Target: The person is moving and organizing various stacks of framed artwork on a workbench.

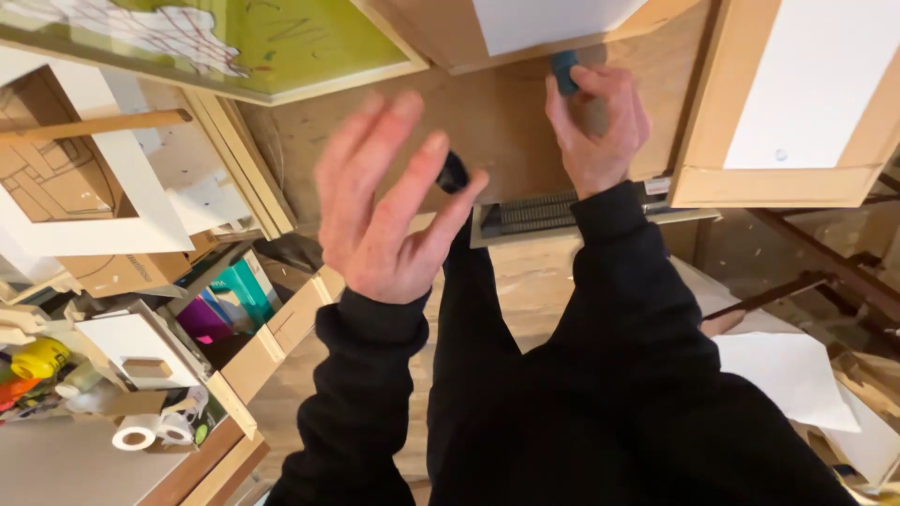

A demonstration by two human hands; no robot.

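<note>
Could slip: small teal-blue block (564,70) pinched only by fingertips of right hand (600,126), high against the brown wood panel (487,122), just under the edge of a leaning frame w/ white sheet (553,21). Grip looks narrow, so if pressure drops, block probably falls toward the metal floor vent (539,214) or onto the wood floor below, maybe between the slats. Also risk of knocking the second frame w/ white sheet (806,94) at right, since wrist is near its edge; leaning, not fixed as far as visible. Left hand (389,201) blurred, so in motion; could bump the stacked frames (239,159) at left or lose whatever is behind it. Right hand: curled nearly closed, thumb and forefinger clamped on the block, other fingers folded, touching or almost touching the panel, cannot tell which. Left hand: wide open, fingers spread and a bit bent, palm toward camera, gripping nothing certain; small dark round thing (454,173) shows just beside thumb tip, approx. touching, but blur hides if held. Tape rolls (150,431) on worktop at lower left, well apart from both hands.
</note>
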